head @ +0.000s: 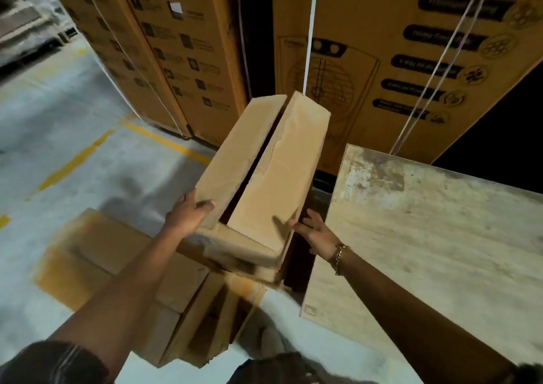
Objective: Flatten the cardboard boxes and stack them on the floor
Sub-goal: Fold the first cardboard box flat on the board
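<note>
While raised in mid-air between both arms, held clear of the ground: long plain brown cardboard box (264, 163), far end pointing away, top flaps closed with a dark slit between them. Gripped at the near left corner by the left hand (191, 212), thumb laid over the flap, fingers hidden round the edge. Touched on the near right side by the right hand (316, 231), fingers spread and fairly straight, wrapped round nothing; gold chain bracelet (340, 256) on that wrist. Directly beneath, on the grey concrete floor (73, 104): blurred pile of brown cardboard (111, 260), seemingly flattened. Just to the right, pale stained wooden tabletop (440, 237). Behind, tall printed brown cartons (182, 46) bound with white straps (311, 25). Yellow painted lines (76, 160) across the floor.
</note>
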### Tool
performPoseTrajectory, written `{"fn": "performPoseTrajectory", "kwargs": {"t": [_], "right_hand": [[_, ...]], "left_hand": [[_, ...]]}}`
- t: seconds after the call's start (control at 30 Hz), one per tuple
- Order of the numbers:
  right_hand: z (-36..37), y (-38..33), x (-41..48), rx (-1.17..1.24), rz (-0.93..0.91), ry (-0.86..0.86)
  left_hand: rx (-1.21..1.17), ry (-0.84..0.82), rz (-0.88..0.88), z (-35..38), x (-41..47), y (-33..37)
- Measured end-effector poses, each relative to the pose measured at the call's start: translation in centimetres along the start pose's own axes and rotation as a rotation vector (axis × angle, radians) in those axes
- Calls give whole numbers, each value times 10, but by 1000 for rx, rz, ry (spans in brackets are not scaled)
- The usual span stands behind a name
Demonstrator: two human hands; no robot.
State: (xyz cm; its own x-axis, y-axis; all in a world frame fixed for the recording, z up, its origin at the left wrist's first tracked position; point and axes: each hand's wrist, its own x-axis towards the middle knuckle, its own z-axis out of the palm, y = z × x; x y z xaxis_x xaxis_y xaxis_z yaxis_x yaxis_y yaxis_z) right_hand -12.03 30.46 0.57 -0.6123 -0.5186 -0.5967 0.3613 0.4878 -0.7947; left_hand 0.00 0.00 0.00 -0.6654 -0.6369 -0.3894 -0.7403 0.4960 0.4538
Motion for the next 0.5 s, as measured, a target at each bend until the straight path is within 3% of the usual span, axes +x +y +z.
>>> {"fn": "performPoseTrajectory", "kwargs": {"t": [0.1, 0.4, 0.5], "right_hand": [[19, -7, 10, 69, 62, 25], [49, -6, 31, 240, 57, 86], [51, 0, 32, 282, 4, 82]], "left_hand": [[-69, -20, -25, -2, 19, 0], [-297, -117, -169, -4, 52, -21], [-338, -165, -141, -4, 61, -29]]}}
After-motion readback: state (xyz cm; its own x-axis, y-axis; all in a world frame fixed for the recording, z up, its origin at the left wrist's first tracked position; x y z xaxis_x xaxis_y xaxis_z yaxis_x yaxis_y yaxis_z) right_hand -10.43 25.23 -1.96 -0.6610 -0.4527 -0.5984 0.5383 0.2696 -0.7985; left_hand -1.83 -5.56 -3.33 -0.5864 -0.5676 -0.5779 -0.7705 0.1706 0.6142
